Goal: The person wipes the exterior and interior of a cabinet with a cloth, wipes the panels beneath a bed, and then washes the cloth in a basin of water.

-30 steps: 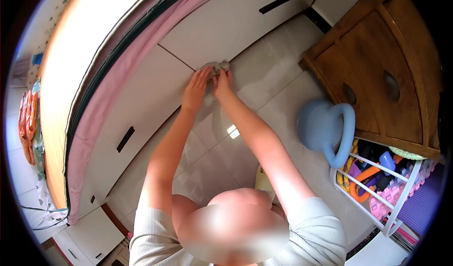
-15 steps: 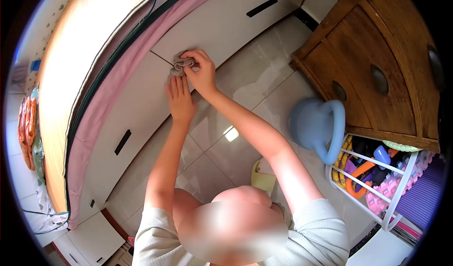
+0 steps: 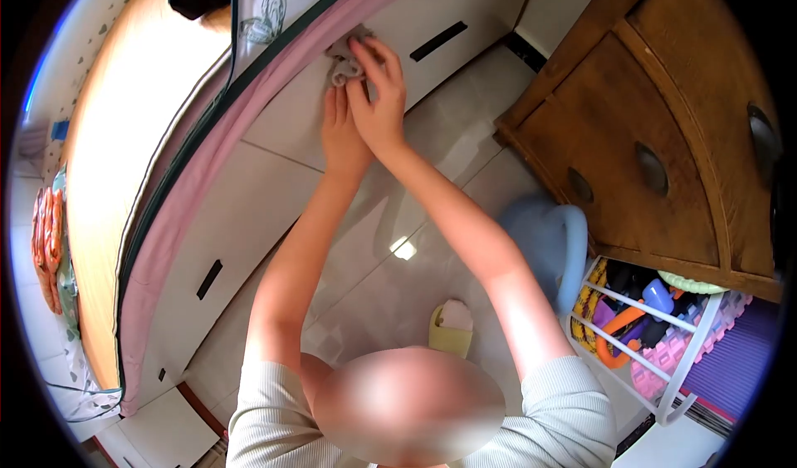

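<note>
A crumpled grey-brown cloth [image 3: 344,63] lies against the white drawer front [image 3: 286,132] under the bed's edge. My right hand [image 3: 382,107] grips it, with thumb and fingers bent around its right side. Just below the cloth, my left hand [image 3: 344,140] rests with fingers stretched flat on the drawer front, fingertips at the cloth's lower edge. The two hands touch or overlap near the wrists. Above them, pink fabric [image 3: 249,86] runs along the bed's side.
A wooden cabinet [image 3: 614,136] stands at the right. By it are a blue rounded object with a loop handle [image 3: 573,244] and a white rack [image 3: 681,377] of exercise gear. A yellow slipper [image 3: 448,339] lies on the tiled floor [image 3: 357,285]. Black handles [image 3: 438,41] jut from the drawers.
Both hands and the cloth have moved up and to the right along the drawer front, away from the seam between drawers. The camera view has shifted slightly.
</note>
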A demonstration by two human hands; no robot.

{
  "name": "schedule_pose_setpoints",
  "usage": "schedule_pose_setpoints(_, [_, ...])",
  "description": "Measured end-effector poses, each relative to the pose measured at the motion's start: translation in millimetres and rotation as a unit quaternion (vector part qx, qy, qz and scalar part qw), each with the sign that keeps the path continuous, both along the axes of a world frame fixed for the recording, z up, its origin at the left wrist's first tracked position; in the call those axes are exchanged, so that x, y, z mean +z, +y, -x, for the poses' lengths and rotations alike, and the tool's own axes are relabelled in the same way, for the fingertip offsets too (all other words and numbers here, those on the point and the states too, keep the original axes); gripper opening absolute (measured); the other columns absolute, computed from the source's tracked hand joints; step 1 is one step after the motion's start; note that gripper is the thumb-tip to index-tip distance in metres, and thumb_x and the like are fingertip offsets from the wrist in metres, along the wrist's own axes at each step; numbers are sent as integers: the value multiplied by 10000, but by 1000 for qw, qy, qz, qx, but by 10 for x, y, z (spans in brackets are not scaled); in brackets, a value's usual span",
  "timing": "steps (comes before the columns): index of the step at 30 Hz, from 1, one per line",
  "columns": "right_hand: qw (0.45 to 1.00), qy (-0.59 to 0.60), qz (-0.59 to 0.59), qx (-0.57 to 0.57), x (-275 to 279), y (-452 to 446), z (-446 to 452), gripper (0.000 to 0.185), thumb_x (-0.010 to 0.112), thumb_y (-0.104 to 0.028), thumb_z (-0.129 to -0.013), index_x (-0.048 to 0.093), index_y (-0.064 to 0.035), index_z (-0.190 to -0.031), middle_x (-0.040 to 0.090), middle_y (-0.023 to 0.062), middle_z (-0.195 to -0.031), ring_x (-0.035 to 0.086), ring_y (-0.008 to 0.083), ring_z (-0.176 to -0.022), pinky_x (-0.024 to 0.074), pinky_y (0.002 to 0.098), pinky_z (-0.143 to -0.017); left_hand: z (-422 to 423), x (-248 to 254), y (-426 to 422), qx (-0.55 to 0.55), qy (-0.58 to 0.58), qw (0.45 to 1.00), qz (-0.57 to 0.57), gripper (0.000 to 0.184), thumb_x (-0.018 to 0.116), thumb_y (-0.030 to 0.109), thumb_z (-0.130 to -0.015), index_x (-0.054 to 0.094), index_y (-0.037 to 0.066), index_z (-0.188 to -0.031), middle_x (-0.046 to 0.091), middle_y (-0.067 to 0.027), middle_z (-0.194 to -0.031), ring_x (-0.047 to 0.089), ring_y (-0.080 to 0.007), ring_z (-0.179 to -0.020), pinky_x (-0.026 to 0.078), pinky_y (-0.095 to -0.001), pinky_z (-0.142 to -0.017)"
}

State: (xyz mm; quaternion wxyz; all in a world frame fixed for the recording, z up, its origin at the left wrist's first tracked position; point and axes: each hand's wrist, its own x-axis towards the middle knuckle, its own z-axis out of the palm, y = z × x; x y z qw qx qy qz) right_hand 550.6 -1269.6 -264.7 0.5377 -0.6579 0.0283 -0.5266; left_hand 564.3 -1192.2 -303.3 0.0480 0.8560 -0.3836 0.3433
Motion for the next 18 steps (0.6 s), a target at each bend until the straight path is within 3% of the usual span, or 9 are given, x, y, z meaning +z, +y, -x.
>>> schedule_pose_setpoints(2, [997, 6, 68, -18, -109, -113, -52, 433, 493, 76, -698, 609, -47, -1096, 527, 115, -1156, 521, 286, -1016, 413, 335, -887, -39, 2, -147, -3, 25, 1000, 7, 505, 538, 188, -749, 469, -57, -1185, 510, -188, -1195, 452, -309, -1161, 285, -427, -1027])
schedule_pose_setpoints(3, [998, 4, 64, -23, -122, -220, -77, 424, 486, 82, -694, 627, -47, -1073, 566, 117, -1126, 533, 276, -1025, 419, 330, -885, -80, -12, -183, 7, 1, 999, -38, 511, 521, 240, -786, 458, -37, -1210, 463, -190, -1248, 385, -349, -1217, 276, -452, -1025])
schedule_pose_setpoints(6, [997, 13, -6, -73, -184, -531, -226, 390, 488, 91, -693, 648, -34, -1027, 609, 116, -1048, 564, 279, -986, 438, 326, -861, -225, -17, -372, -43, -26, 997, -54, 496, 503, 215, -787, 462, -50, -1205, 450, -190, -1271, 353, -327, -1253, 268, -437, -1036])
schedule_pose_setpoints(7, [995, 1, -25, -101, -208, -659, -311, 359, 491, 102, -699, 658, -19, -993, 626, 123, -1012, 596, 261, -930, 470, 309, -801, -223, 82, -474, -26, -23, 995, -97, 493, 473, 186, -796, 447, -61, -1221, 408, -180, -1323, 308, -287, -1292, 241, -405, -1059])
schedule_pose_setpoints(11, [981, -1, -143, -129, -345, -1068, -512, 310, 500, 93, -711, 655, 5, -964, 624, 133, -976, 600, 269, -878, 473, 317, -773, -309, 108, -914, 8, -106, 975, -194, 546, 463, 181, -785, 395, -63, -1269, 352, -155, -1375, 265, -243, -1317, 179, -371, -1091])
schedule_pose_setpoints(13, [975, 5, -175, -134, -324, -1184, -527, 285, 512, 79, -715, 654, 15, -954, 625, 136, -945, 611, 268, -826, 479, 322, -741, -282, 47, -1081, 14, -83, 981, -175, 560, 468, 179, -782, 377, -63, -1279, 351, -158, -1374, 263, -250, -1317, 177, -373, -1092])
schedule_pose_setpoints(18, [979, 102, -104, -140, -327, -939, -299, 267, 592, 14, -683, 657, 13, -942, 608, 121, -870, 595, 265, -738, 476, 332, -673, -172, -97, -964, 17, -2, 991, -130, 576, 478, 201, -798, 348, -61, -1295, 323, -165, -1387, 239, -267, -1325, 155, -373, -1100])
